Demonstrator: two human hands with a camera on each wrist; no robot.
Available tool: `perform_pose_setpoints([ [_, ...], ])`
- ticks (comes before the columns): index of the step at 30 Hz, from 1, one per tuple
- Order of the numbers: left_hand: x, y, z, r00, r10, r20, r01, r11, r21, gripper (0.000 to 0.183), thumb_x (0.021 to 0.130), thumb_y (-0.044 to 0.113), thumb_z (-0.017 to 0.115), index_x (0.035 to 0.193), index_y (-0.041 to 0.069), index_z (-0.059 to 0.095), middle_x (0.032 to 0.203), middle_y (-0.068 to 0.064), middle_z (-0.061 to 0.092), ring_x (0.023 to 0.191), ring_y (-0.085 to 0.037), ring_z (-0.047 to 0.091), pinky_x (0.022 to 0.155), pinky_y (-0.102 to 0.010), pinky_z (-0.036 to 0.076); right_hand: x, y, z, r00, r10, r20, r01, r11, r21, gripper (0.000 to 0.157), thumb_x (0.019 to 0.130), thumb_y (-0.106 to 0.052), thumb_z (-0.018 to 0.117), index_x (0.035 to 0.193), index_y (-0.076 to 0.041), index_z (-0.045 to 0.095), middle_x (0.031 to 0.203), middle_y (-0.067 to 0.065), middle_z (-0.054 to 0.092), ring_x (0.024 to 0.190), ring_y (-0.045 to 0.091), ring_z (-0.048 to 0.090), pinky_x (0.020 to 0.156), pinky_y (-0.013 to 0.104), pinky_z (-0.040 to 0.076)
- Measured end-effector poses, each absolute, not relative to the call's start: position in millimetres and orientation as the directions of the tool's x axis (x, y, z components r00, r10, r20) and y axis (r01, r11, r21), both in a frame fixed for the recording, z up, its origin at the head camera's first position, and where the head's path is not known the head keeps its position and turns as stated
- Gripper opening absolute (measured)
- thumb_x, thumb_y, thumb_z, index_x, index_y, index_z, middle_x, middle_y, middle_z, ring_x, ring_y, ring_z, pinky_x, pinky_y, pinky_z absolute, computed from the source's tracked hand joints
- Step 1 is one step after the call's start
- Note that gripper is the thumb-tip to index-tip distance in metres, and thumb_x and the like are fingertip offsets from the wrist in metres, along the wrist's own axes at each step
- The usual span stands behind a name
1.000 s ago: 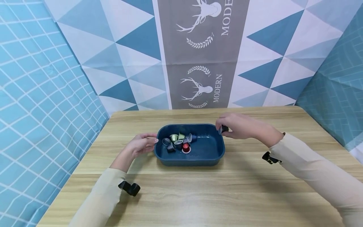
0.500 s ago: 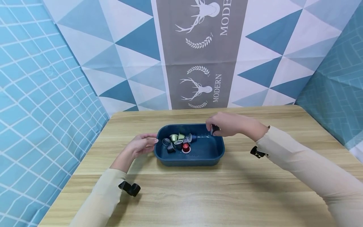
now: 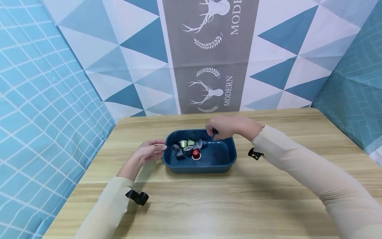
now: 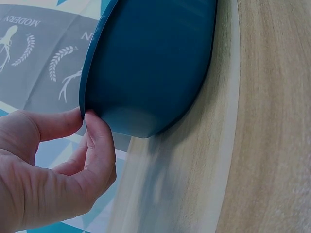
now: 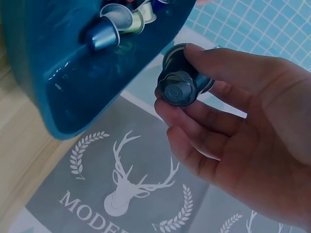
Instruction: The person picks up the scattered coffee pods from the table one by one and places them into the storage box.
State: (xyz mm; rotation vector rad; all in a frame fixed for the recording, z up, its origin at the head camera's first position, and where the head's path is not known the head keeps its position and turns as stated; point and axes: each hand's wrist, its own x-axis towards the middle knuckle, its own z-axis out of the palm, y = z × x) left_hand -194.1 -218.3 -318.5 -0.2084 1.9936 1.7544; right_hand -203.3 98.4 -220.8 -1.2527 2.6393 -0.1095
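A dark blue plastic tub (image 3: 200, 168) stands on the wooden table. In the left wrist view my left hand (image 4: 58, 179) pinches the tub's rim at its left end. My right hand (image 3: 228, 126) is over the tub's far edge, right of its middle. Between thumb and fingers it holds a black coffee capsule (image 5: 179, 77), whose base faces the right wrist camera. Several other capsules lie bunched in the tub's left half, among them a red capsule (image 3: 195, 153), a blue capsule (image 3: 203, 143) and a pale green capsule (image 3: 183, 143).
The wooden table (image 3: 191, 202) extends around the tub on all sides. Behind it hangs a patterned cloth (image 3: 209, 59) with deer heads and triangles. A blue checked cloth (image 3: 35, 109) closes off the left side, and a teal cloth (image 3: 355, 86) the right.
My right hand has moved left along the tub's far edge with the black capsule, from the right corner toward the middle. My left hand stays at the left rim.
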Motion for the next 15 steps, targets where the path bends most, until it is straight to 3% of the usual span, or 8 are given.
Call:
perform_pose_setpoints([
  [15, -193.5, -216.8, -318.9, -0.877, 0.189, -0.441, -0.411, 0.177, 0.894, 0.048, 0.096, 0.01, 0.06, 0.14, 0.0, 0.044, 0.089, 0.007, 0.065, 0.078, -0.002, 0.062, 0.071, -0.015, 0.054, -215.7, 71.7, -231.8, -0.623, -0.742, -0.248, -0.735, 0.664, -0.138, 0.009, 0.087, -0.008, 0.069, 0.096, -0.007, 0.068, 0.099, 0.006, 0.068, 0.082, 0.017, 0.056, 0.079, 0.032, 0.051],
])
